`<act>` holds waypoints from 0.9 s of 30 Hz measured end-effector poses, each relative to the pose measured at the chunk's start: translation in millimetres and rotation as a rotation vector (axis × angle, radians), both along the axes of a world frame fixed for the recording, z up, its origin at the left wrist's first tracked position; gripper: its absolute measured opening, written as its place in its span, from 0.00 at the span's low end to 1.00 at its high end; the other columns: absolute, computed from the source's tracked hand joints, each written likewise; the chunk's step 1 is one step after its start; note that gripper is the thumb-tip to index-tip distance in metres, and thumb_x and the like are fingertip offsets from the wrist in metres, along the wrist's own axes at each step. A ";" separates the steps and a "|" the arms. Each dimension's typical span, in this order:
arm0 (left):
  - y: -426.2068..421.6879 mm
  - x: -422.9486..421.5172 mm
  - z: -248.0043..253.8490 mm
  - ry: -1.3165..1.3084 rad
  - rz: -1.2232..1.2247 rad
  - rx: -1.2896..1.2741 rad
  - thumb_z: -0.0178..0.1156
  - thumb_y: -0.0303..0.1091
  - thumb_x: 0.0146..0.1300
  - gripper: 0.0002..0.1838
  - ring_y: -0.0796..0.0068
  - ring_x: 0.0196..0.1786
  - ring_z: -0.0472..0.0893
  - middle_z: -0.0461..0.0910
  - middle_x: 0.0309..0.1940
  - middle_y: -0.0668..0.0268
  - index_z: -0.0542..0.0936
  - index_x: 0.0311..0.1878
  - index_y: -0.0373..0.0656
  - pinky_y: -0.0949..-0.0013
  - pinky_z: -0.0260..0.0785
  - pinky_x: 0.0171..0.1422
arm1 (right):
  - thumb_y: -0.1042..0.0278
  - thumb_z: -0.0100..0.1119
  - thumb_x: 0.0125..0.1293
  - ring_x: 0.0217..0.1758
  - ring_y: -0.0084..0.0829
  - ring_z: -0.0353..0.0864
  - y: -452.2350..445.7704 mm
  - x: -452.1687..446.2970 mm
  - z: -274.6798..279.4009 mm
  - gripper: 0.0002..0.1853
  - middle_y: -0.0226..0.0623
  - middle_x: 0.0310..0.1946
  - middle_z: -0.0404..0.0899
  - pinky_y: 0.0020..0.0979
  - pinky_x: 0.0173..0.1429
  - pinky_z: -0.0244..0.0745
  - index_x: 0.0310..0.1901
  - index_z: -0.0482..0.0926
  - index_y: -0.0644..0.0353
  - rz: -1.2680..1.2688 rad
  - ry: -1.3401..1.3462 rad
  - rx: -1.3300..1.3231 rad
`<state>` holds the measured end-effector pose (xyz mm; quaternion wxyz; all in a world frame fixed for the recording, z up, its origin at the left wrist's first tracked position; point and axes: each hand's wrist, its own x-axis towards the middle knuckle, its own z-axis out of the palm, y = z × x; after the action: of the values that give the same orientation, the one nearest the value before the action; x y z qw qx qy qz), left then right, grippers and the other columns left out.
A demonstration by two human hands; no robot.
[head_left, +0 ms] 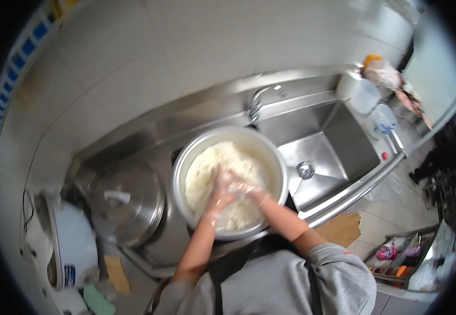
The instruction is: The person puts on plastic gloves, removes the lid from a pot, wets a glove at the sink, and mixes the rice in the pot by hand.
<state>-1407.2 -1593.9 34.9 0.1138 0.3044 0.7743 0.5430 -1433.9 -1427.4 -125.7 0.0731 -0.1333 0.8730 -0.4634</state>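
A large round metal pot (179,181) stands on the steel counter, holding a white, crumbly mass that looks like cooked rice (222,154). Both my hands reach down into it, covered in thin clear plastic gloves. My left hand (219,191) and my right hand (243,190) meet over the middle of the rice, fingers closed and pressed toward each other. Rice seems to be between them, though blur and the overlapping fingers hide how much. Part of the pot's inner wall shows bare on the right.
Right of the pot lies a steel sink (325,152) with a faucet (262,100) behind it. A large metal lid (125,205) is at the left, beside a white appliance (73,239). Plastic containers (364,96) crowd the far right corner. A bin of packages (409,257) sits lower right.
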 end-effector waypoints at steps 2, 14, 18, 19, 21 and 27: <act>-3.9 3.1 -15.5 0.254 0.165 -0.114 0.72 0.31 0.40 0.61 0.62 0.61 0.66 0.51 0.65 0.52 0.37 0.69 0.42 0.65 0.63 0.62 | 0.41 0.69 0.41 0.66 0.41 0.58 -36.6 20.5 80.0 0.55 0.57 0.60 0.60 0.33 0.69 0.51 0.64 0.53 0.67 -0.182 -0.207 -0.350; -31.1 -21.8 -111.8 -0.654 0.218 0.593 0.53 0.24 0.58 0.17 0.73 0.47 0.76 0.76 0.44 0.62 0.71 0.52 0.36 0.71 0.69 0.52 | 0.51 0.68 0.45 0.51 0.45 0.75 -55.7 54.4 178.2 0.35 0.55 0.45 0.75 0.36 0.54 0.68 0.52 0.69 0.63 -0.142 -0.065 -0.089; -24.5 -11.0 -71.2 -0.379 0.302 0.045 0.52 0.25 0.58 0.15 0.75 0.44 0.77 0.78 0.41 0.62 0.74 0.49 0.35 0.74 0.70 0.46 | 0.55 0.66 0.49 0.46 0.43 0.77 -43.9 47.5 170.5 0.27 0.51 0.40 0.78 0.35 0.51 0.69 0.48 0.72 0.58 -0.189 -0.143 -0.165; -24.2 -14.0 -76.4 -0.384 0.299 0.028 0.52 0.25 0.58 0.14 0.75 0.43 0.78 0.78 0.41 0.61 0.75 0.48 0.35 0.74 0.70 0.45 | 0.56 0.66 0.49 0.45 0.41 0.78 -42.2 44.2 161.1 0.25 0.49 0.39 0.78 0.35 0.51 0.70 0.48 0.73 0.56 -0.177 -0.118 -0.152; -26.0 -16.7 -75.9 -0.152 0.265 -0.058 0.52 0.26 0.57 0.14 0.74 0.43 0.78 0.79 0.41 0.59 0.76 0.47 0.36 0.73 0.70 0.44 | 0.57 0.67 0.49 0.45 0.38 0.78 -41.0 39.7 158.0 0.25 0.47 0.40 0.78 0.34 0.50 0.70 0.48 0.73 0.55 -0.180 -0.083 -0.138; -38.3 -5.7 -23.3 -0.043 0.226 -0.040 0.58 0.27 0.51 0.16 0.65 0.44 0.79 0.81 0.39 0.58 0.78 0.46 0.38 0.69 0.69 0.49 | 0.49 0.68 0.47 0.46 0.40 0.78 -34.1 48.7 213.7 0.35 0.50 0.40 0.78 0.33 0.52 0.71 0.51 0.72 0.68 -0.302 -0.095 -0.070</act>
<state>-1412.9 -1632.1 11.6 0.0744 0.2013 0.8117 0.5433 -1385.2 -1461.5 88.1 0.0392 0.0188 0.8620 -0.5051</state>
